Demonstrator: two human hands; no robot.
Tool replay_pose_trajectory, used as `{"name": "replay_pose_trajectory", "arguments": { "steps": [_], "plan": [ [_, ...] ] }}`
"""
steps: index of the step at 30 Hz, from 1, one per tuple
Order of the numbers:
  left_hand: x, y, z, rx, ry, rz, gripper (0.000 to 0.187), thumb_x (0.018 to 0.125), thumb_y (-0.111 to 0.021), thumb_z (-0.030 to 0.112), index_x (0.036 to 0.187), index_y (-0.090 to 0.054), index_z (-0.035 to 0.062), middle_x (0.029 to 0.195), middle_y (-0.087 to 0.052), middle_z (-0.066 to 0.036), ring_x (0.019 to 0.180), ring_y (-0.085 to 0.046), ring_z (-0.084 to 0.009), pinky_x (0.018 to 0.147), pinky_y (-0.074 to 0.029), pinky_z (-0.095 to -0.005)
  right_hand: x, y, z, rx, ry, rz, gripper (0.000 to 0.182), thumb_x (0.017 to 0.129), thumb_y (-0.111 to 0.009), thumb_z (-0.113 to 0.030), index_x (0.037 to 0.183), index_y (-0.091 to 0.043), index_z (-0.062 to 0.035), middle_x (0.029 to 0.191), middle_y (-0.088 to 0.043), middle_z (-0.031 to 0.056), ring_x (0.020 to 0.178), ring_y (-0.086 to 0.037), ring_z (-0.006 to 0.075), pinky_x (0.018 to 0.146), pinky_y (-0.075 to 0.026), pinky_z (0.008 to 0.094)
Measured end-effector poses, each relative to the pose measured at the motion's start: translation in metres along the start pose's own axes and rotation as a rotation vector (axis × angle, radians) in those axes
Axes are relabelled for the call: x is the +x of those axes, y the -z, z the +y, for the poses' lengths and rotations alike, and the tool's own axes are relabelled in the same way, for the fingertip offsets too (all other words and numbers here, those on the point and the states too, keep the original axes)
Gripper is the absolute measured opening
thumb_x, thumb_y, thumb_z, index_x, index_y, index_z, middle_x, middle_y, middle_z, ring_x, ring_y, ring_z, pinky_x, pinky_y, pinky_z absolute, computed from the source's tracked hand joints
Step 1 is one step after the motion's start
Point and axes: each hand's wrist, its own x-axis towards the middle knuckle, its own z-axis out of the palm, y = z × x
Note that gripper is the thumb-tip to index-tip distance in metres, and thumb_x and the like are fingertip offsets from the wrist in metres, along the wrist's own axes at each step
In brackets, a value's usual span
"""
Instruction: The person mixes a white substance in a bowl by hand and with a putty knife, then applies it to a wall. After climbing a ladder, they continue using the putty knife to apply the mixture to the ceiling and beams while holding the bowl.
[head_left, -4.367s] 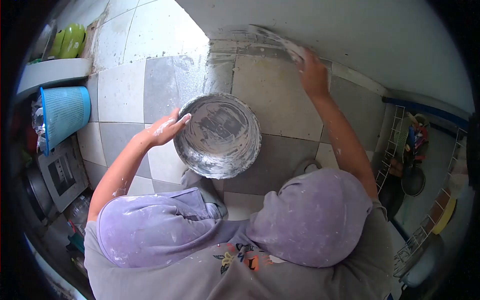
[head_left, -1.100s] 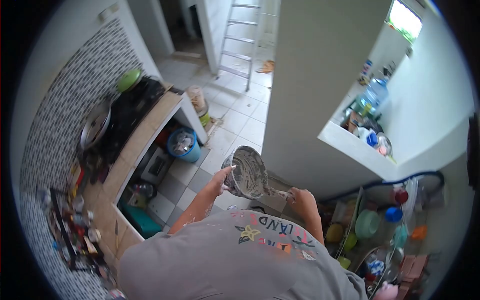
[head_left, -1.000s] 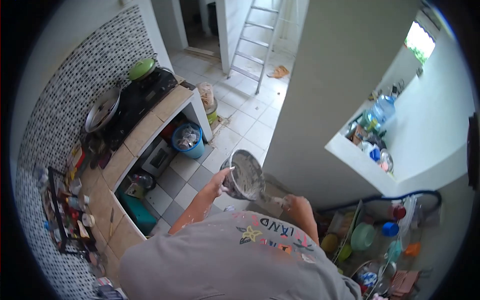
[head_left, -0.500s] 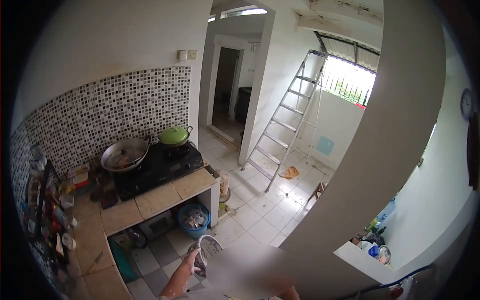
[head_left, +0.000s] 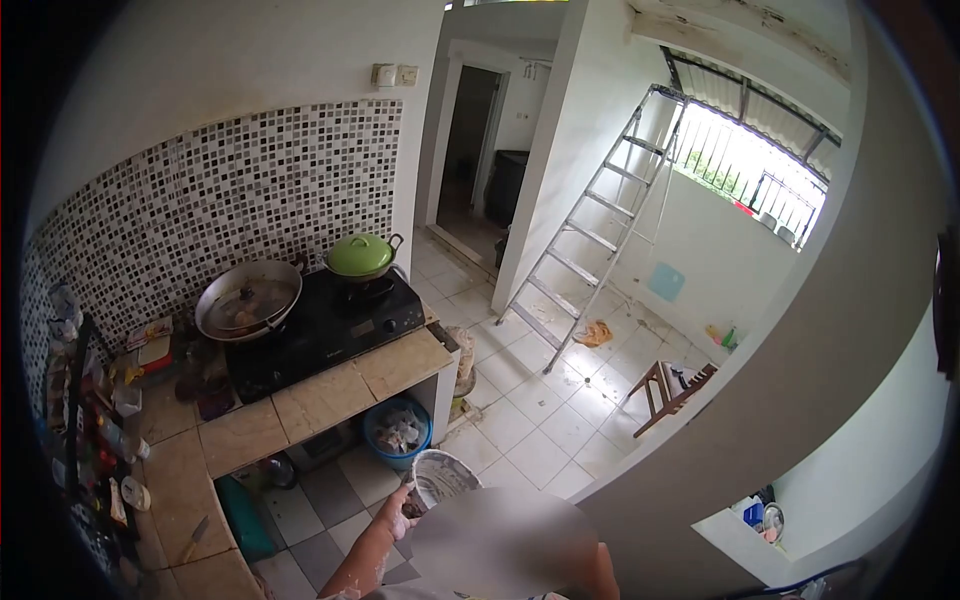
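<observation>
Grey-white paste streaks the inside of the round bowl (head_left: pixel 447 479), held out over the chequered floor (head_left: pixel 331 494). The left hand (head_left: pixel 399 514) is curled around its near side, by the rim. Its walls look stiff and the load light, though wet smears could make it slippery; the rim seems the surest hold. The right hand is hidden, so its pose cannot be told. Beyond are a smooth blue bin (head_left: pixel 393 459) and a glossy black stove (head_left: pixel 335 335).
</observation>
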Motion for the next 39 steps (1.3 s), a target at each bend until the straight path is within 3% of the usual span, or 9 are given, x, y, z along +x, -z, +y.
{"name": "replay_pose_trajectory", "arguments": {
  "steps": [4,7,11,15,24,30,33,37,39],
  "plan": [
    [0.04,-0.024,0.003,-0.034,0.047,-0.043,0.047,0.085,-0.063,0.038,0.123,-0.052,0.0131,0.109,-0.047,-0.014,0.108,-0.05,-0.0316,0.088,-0.048,-0.0594,0.06,0.006,0.032,0.312,-0.168,0.065,0.028,0.084,-0.072,-0.022,0.105,-0.069,-0.0036,0.064,-0.066,0.0093,0.054,-0.06,0.0099,0.049,-0.045,0.0268],
    [0.071,-0.054,0.017,-0.011,0.088,-0.047,0.046,0.086,-0.062,0.037,0.124,-0.051,0.0129,0.109,-0.047,-0.015,0.108,-0.05,-0.0324,0.089,-0.048,-0.06,0.121,-0.001,0.064,0.4,-0.204,0.181,0.027,0.087,-0.069,-0.023,0.104,-0.069,-0.0018,0.063,-0.064,0.0043,0.053,-0.057,0.0065,0.046,-0.043,0.0244],
    [0.129,-0.104,0.04,0.045,0.152,-0.04,0.053,0.085,-0.063,0.038,0.13,-0.047,0.014,0.119,-0.042,-0.016,0.114,-0.047,-0.033,0.092,-0.048,-0.0572,0.207,-0.011,0.086,0.648,-0.33,0.188,0.026,0.09,-0.066,-0.023,0.102,-0.069,-0.0003,0.061,-0.061,0.0035,0.05,-0.056,0.01,0.045,-0.041,0.0238],
    [0.205,-0.157,0.059,0.133,0.149,-0.118,0.065,0.082,-0.068,0.041,0.136,-0.044,0.0143,0.133,-0.034,-0.016,0.123,-0.041,-0.0316,0.093,-0.048,-0.0536,0.28,-0.02,0.092,1.078,-0.33,0.213,0.04,0.089,-0.068,-0.021,0.121,-0.059,0.001,0.076,-0.064,0.0067,0.053,-0.056,0.0112,0.046,-0.04,0.0217],
    [0.272,-0.277,0.141,0.167,0.176,-0.248,0.062,0.086,-0.06,0.044,0.138,-0.042,0.0141,0.139,-0.038,-0.009,0.132,-0.036,-0.034,0.096,-0.041,-0.065,0.409,-0.012,0.13,1.132,-0.373,0.436,0.049,0.087,-0.068,-0.016,0.128,-0.05,0.0053,0.088,-0.067,0.012,0.054,-0.054,0.0099,0.047,-0.041,0.0222],
    [0.386,-0.296,0.172,0.241,0.297,-0.325,0.077,0.081,-0.066,0.047,0.143,-0.034,0.0138,0.147,-0.031,-0.012,0.131,-0.038,-0.0319,0.093,-0.048,-0.0551,0.503,-0.009,0.174,0.87,-0.256,0.59,0.05,0.087,-0.064,-0.002,0.134,-0.046,0.0056,0.091,-0.067,0.0119,0.065,-0.058,0.0096,0.049,-0.042,0.0205],
    [0.421,-0.341,0.218,0.304,0.288,-0.298,0.062,0.087,-0.059,0.044,0.139,-0.041,0.0143,0.138,-0.042,-0.013,0.128,-0.04,-0.0332,0.095,-0.046,-0.0574,0.562,0.009,0.181,0.819,-0.277,0.611,0.054,0.088,-0.064,-0.005,0.138,-0.044,0.0018,0.094,-0.067,0.0091,0.067,-0.057,0.008,0.051,-0.042,0.0205],
    [0.467,-0.4,0.269,0.391,0.248,-0.435,0.058,0.087,-0.06,0.045,0.134,-0.047,0.0124,0.135,-0.045,-0.008,0.119,-0.049,-0.0317,0.095,-0.045,-0.0575,0.636,0.028,0.174,0.834,-0.439,0.35,0.051,0.088,-0.063,-0.014,0.136,-0.049,-0.0043,0.086,-0.066,0.0038,0.064,-0.058,0.0077,0.048,-0.04,0.0207],
    [0.503,-0.423,0.286,0.362,0.336,-0.533,0.057,0.087,-0.061,0.044,0.133,-0.048,0.0125,0.133,-0.046,-0.008,0.118,-0.05,-0.03,0.096,-0.046,-0.0536,0.662,0.039,0.148,0.958,-0.444,0.257,0.058,0.089,-0.063,-0.017,0.142,-0.041,-0.0039,0.085,-0.067,0.008,0.062,-0.057,0.0087,0.049,-0.039,0.0206]
  ]
}}
